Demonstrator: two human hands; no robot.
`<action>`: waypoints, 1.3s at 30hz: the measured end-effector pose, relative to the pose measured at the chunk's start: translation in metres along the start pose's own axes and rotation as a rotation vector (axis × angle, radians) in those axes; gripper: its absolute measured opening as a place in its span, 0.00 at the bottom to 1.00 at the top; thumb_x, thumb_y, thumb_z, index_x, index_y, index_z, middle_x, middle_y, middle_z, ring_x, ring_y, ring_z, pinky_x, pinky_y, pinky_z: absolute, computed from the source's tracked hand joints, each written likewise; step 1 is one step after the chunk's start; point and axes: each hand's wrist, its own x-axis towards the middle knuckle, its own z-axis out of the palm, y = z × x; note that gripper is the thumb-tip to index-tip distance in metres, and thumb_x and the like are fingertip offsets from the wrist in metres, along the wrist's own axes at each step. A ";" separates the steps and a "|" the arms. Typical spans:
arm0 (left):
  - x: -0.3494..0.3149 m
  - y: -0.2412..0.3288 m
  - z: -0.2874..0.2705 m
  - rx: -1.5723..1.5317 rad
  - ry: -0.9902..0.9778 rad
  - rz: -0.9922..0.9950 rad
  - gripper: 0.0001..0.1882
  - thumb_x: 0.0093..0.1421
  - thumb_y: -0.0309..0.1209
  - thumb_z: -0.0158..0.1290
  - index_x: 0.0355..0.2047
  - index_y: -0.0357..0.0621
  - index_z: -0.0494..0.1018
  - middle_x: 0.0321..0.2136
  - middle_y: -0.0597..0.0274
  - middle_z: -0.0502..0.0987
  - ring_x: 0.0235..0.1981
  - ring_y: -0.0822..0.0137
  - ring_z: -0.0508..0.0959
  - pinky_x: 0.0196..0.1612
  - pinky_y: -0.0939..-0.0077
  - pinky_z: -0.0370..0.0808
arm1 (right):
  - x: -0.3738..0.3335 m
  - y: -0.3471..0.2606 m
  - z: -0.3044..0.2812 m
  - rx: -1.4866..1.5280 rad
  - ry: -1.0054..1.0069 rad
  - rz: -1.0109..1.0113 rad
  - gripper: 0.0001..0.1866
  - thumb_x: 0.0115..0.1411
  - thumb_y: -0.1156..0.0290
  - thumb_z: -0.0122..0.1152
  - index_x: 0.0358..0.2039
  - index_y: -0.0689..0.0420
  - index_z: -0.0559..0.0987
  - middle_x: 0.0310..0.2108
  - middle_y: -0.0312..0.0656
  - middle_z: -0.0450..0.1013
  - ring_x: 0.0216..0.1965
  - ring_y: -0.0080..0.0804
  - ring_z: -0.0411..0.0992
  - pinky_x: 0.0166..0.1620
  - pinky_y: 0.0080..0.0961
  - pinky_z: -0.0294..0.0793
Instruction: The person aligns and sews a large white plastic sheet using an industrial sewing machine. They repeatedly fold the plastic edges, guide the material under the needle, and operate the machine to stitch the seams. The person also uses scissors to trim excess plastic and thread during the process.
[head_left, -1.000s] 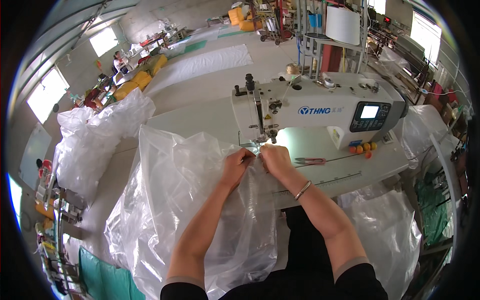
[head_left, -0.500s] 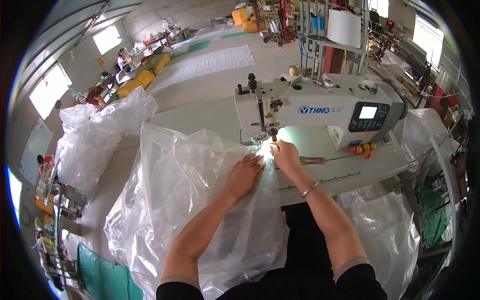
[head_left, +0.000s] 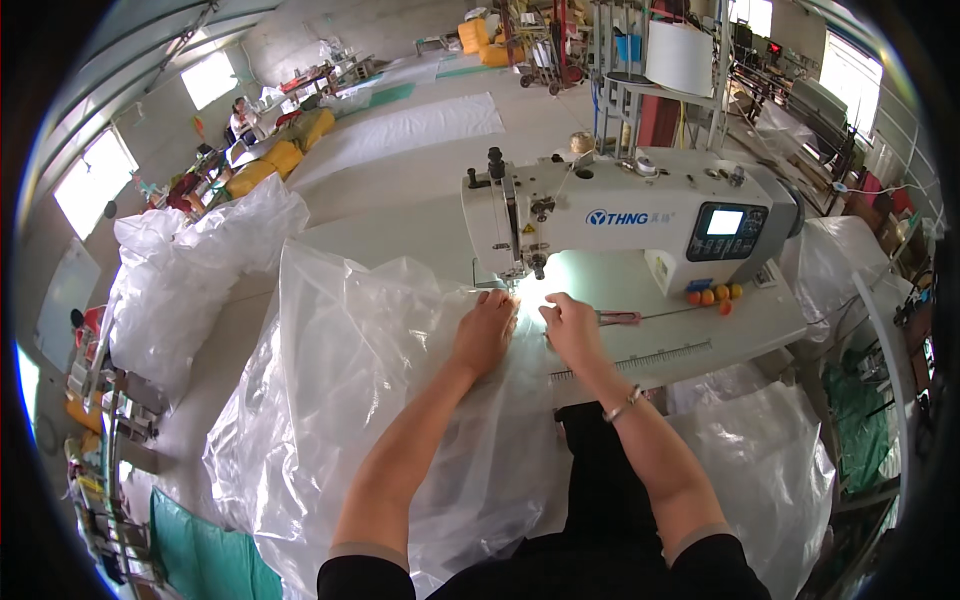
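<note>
A clear plastic sheet [head_left: 350, 340] spreads over the left of the sewing table and hangs down its front. The white sewing machine [head_left: 590, 215] stands behind it, its lamp glowing around the needle. My left hand [head_left: 484, 332] is closed on the sheet just left of the needle, fingers bunched at the sheet's edge. To the right of the needle my right hand [head_left: 573, 330] is curled shut, thumb and forefinger together. What it pinches, if anything, is too small to make out. A pink-handled tool [head_left: 618, 318] lies beyond my right hand on the table.
Small orange and yellow balls [head_left: 716, 296] sit by the machine's base. Bundled clear plastic [head_left: 165, 290] stands at the left, and more plastic [head_left: 755, 450] hangs at the right. A large white thread cone [head_left: 680, 55] stands behind. Far left, a person [head_left: 242, 120] sits.
My left hand has drawn its spread fingers together and shifted slightly up the sheet. My right hand has come down and away from the needle, toward me.
</note>
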 end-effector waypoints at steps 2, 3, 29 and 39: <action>0.001 -0.003 0.002 -0.003 0.020 0.024 0.12 0.57 0.27 0.51 0.42 0.40 0.74 0.43 0.62 0.72 0.47 0.58 0.72 0.44 0.64 0.75 | 0.018 0.006 0.008 -0.083 0.009 -0.013 0.18 0.49 0.61 0.69 0.37 0.60 0.81 0.23 0.46 0.77 0.25 0.42 0.77 0.33 0.32 0.75; 0.001 -0.004 0.001 -0.028 0.012 0.032 0.12 0.57 0.26 0.51 0.42 0.40 0.74 0.43 0.62 0.72 0.46 0.58 0.72 0.44 0.64 0.75 | 0.024 0.002 0.015 -0.077 -0.080 0.130 0.20 0.47 0.60 0.71 0.38 0.58 0.82 0.26 0.47 0.78 0.28 0.40 0.78 0.34 0.31 0.76; -0.007 -0.010 0.001 -0.141 0.057 -0.018 0.15 0.56 0.27 0.51 0.45 0.41 0.74 0.47 0.56 0.75 0.50 0.53 0.71 0.51 0.64 0.71 | 0.014 -0.018 0.015 -0.315 -0.190 -0.256 0.20 0.51 0.68 0.64 0.43 0.63 0.76 0.32 0.52 0.76 0.34 0.44 0.76 0.38 0.36 0.75; -0.005 -0.023 0.009 -0.039 -0.061 0.134 0.21 0.54 0.35 0.56 0.48 0.45 0.72 0.52 0.61 0.71 0.52 0.53 0.69 0.54 0.63 0.69 | -0.154 -0.033 -0.014 0.895 -0.297 0.602 0.20 0.56 0.74 0.60 0.49 0.64 0.69 0.31 0.36 0.71 0.31 0.19 0.71 0.30 0.20 0.72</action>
